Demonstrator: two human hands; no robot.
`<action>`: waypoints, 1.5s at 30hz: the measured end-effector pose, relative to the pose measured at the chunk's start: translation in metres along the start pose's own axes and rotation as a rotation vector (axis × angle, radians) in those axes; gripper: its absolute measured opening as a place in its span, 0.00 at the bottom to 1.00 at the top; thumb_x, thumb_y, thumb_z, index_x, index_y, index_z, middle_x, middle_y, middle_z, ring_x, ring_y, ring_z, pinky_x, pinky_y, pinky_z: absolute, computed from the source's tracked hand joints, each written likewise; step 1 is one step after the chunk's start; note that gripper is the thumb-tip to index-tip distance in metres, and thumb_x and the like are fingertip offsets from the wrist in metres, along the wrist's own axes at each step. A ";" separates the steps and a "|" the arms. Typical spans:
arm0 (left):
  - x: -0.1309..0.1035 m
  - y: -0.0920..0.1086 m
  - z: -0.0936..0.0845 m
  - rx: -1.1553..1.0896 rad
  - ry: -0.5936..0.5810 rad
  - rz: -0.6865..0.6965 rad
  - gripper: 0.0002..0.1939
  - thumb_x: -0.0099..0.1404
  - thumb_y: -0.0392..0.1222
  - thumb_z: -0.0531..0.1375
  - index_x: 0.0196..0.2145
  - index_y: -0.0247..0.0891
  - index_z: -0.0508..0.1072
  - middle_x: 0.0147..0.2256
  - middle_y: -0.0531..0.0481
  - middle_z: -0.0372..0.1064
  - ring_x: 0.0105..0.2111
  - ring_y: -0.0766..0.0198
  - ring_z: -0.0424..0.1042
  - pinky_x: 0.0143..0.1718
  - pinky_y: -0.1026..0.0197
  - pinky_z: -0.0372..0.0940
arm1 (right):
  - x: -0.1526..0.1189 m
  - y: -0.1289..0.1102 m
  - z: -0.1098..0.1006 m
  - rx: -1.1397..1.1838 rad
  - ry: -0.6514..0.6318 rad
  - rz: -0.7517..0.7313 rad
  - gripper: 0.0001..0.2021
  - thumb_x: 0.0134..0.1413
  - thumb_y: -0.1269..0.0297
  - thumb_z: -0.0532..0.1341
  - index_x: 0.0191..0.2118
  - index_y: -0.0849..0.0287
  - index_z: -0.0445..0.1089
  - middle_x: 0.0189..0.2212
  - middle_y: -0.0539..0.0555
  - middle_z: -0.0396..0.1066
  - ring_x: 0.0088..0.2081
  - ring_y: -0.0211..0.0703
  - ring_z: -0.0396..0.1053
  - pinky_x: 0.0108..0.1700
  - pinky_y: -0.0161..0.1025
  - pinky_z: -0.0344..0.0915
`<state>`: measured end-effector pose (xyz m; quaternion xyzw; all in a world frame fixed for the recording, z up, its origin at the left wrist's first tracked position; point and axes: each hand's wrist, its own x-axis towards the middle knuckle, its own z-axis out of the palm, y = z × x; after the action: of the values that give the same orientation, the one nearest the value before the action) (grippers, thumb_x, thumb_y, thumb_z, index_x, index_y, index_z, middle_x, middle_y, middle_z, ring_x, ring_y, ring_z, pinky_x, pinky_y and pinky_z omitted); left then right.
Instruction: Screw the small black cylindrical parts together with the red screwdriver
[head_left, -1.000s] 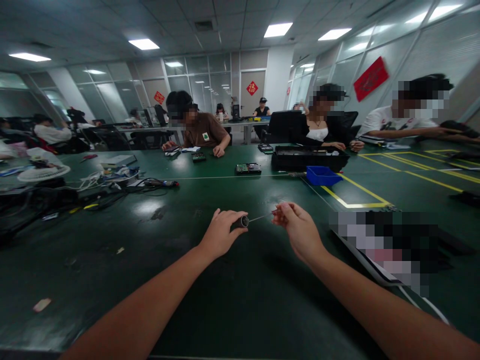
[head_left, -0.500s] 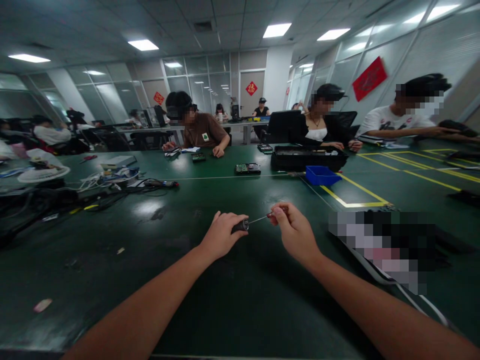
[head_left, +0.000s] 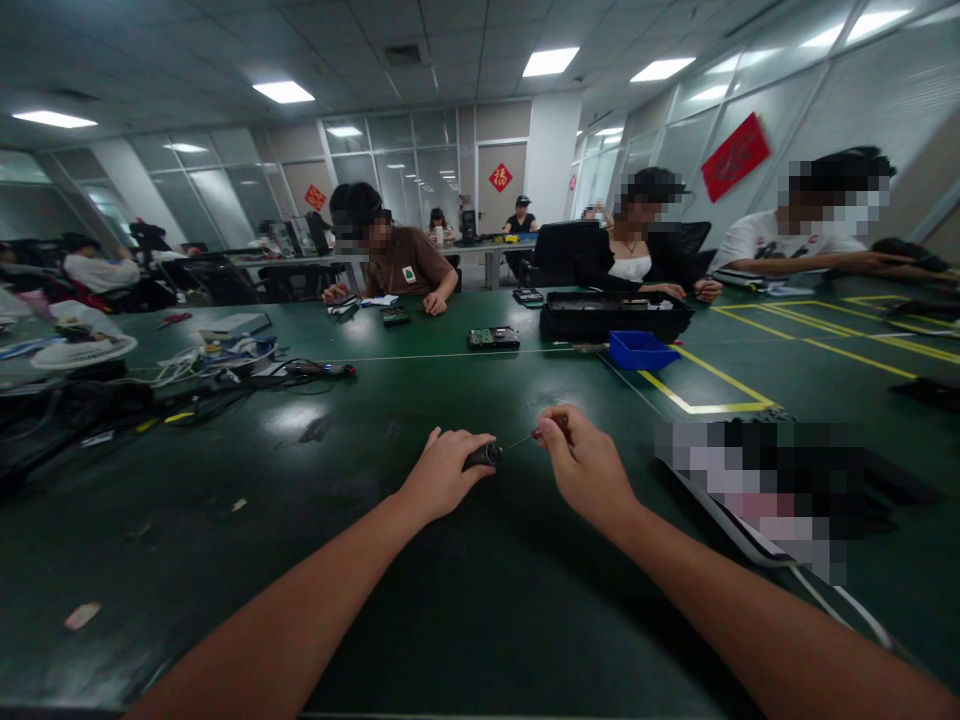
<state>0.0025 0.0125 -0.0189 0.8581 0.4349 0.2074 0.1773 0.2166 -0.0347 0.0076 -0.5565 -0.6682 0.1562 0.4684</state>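
Observation:
My left hand (head_left: 442, 475) is closed around a dark cylindrical part (head_left: 484, 455), with the thumb below and the fingers over the top. Its round end faces right, towards my other hand. In my right hand (head_left: 589, 460) is a screwdriver with a reddish handle (head_left: 537, 434), pinched between thumb and fingers. The thin shaft (head_left: 517, 441) slants down to the left, and its tip is at the round end of the dark part; how deep it goes I cannot make out. Both hands are just above the green tabletop (head_left: 420, 620).
Tangled cables (head_left: 217, 385) lie on the left. Further back are a circuit-board device (head_left: 493, 338), a black bin (head_left: 615, 318) and a blue tray (head_left: 643, 352). A blurred-out flat object (head_left: 765, 500) lies right of my right arm. Several people sit across the table.
The screwdriver's shaft has tilted slightly and the dark part's end has turned a little. Both hands keep nearly the same place and the same hold; the view has shifted slightly.

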 end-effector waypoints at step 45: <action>0.027 0.008 -0.021 -0.102 -0.214 -0.027 0.13 0.67 0.50 0.59 0.44 0.44 0.79 0.43 0.49 0.77 0.41 0.56 0.74 0.42 0.57 0.64 | 0.003 0.000 -0.004 0.039 0.071 -0.007 0.12 0.68 0.57 0.51 0.41 0.56 0.68 0.30 0.53 0.75 0.34 0.46 0.75 0.36 0.40 0.65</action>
<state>0.0120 0.0329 0.0081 0.8593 0.4140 0.1339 0.2690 0.2201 -0.0332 0.0105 -0.5501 -0.6500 0.1478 0.5031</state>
